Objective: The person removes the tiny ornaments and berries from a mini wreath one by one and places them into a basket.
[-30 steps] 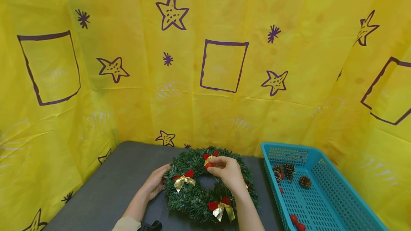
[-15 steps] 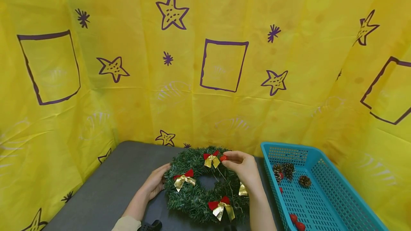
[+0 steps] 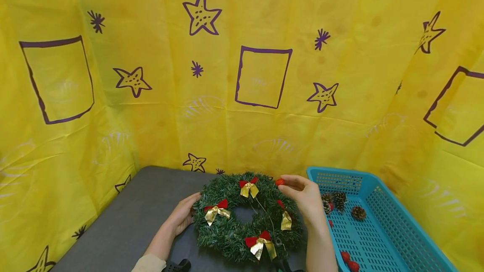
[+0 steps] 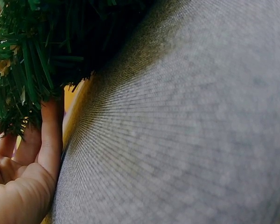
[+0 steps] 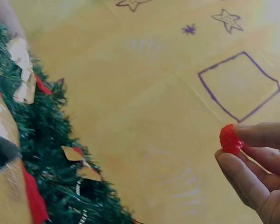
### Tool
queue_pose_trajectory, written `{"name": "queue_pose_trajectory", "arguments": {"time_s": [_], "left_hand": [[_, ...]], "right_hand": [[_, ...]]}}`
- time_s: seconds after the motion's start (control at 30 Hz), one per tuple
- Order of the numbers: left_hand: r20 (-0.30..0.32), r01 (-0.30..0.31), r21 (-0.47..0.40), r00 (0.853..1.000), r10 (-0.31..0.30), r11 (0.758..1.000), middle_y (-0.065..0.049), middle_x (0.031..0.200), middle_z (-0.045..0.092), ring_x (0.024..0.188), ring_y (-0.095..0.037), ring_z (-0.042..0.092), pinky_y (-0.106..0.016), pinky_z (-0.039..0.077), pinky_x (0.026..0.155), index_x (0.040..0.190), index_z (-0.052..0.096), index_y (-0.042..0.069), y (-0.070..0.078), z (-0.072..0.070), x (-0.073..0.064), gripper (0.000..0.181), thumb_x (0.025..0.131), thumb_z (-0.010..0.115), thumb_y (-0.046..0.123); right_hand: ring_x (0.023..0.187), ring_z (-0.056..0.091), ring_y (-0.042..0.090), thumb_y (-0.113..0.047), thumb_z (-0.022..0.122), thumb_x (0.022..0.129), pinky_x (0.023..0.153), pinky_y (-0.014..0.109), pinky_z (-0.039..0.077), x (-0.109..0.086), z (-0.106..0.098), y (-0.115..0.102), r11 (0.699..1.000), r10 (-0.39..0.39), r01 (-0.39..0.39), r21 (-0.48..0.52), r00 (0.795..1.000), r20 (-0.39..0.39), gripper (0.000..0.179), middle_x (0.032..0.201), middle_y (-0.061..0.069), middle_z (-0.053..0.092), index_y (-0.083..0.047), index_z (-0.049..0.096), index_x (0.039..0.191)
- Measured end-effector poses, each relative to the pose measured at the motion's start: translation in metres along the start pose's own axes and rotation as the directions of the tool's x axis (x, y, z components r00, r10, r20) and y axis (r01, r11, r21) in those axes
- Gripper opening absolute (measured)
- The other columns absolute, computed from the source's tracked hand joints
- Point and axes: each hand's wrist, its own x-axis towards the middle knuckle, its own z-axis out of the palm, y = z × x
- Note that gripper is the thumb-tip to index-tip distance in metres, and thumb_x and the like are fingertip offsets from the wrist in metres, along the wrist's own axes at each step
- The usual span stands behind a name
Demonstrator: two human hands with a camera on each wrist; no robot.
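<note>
A green tinsel wreath (image 3: 223,234) with several red-and-gold bows lies on the dark table. My left hand (image 3: 183,215) rests against its left edge, the extended fingers (image 4: 51,140) reaching into the greenery in the left wrist view. Over the far right part of the wreath, my right hand (image 3: 303,197) pinches a small red berry (image 3: 280,182) between thumb and fingertips. The right wrist view shows the berry (image 5: 231,138) as bumpy, with the wreath (image 5: 51,126) apart from it at left. A gold bow (image 3: 286,220) sits on the wreath's right side.
A blue-green perforated basket (image 3: 401,205) stands to the right, holding pine cones (image 3: 358,213) and red pieces (image 3: 353,266). A black object (image 3: 178,266) lies at the front by my left forearm. Yellow printed cloth (image 3: 264,137) hangs behind the table.
My right hand has moved right with the red berry, from beside the far bow to the wreath's outer right side, uncovering the right-hand bow. My left hand stays where it was.
</note>
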Motion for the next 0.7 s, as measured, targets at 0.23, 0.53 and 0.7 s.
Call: {"name": "queue_pose_trajectory", "arguments": {"time_s": [0.23, 0.53, 0.7], "left_hand": [[0.002, 0.002, 0.001, 1.0, -0.002, 1.0, -0.021, 0.163, 0.013, 0.056, -0.004, 0.029, -0.022, 0.031, 0.055, 0.159, 0.02, 0.008, -0.001, -0.001, 0.0, 0.059, 0.108, 0.036, 0.033], [0.004, -0.002, 0.003, 1.0, 0.002, 1.0, -0.023, 0.164, 0.01, 0.052, -0.004, 0.026, -0.025, 0.033, 0.059, 0.159, 0.021, 0.009, -0.001, -0.002, 0.0, 0.058, 0.108, 0.036, 0.034], [0.003, -0.003, 0.005, 1.0, 0.003, 1.0, -0.022, 0.164, 0.012, 0.047, -0.003, 0.025, -0.021, 0.033, 0.053, 0.159, 0.022, 0.009, 0.0, -0.001, 0.0, 0.057, 0.109, 0.035, 0.032]], "right_hand": [[0.091, 0.064, -0.002, -0.013, 0.075, 0.088, 0.084, 0.02, 0.053, 0.0, -0.021, 0.002, 0.999, 0.034, -0.033, 0.011, 0.999, -0.033, 0.04, 0.109, -0.001, 0.073, -0.006, 0.067, 0.127], [0.091, 0.064, -0.003, -0.02, 0.077, 0.087, 0.082, 0.019, 0.054, 0.0, -0.035, 0.0, 0.999, 0.041, -0.04, 0.012, 0.996, -0.074, 0.044, 0.098, -0.018, 0.071, -0.006, 0.066, 0.127], [0.09, 0.065, -0.004, -0.019, 0.076, 0.088, 0.082, 0.018, 0.054, -0.001, -0.041, 0.0, 0.999, 0.052, -0.051, 0.015, 0.995, -0.09, 0.045, 0.096, -0.022, 0.07, -0.006, 0.065, 0.13]]}}
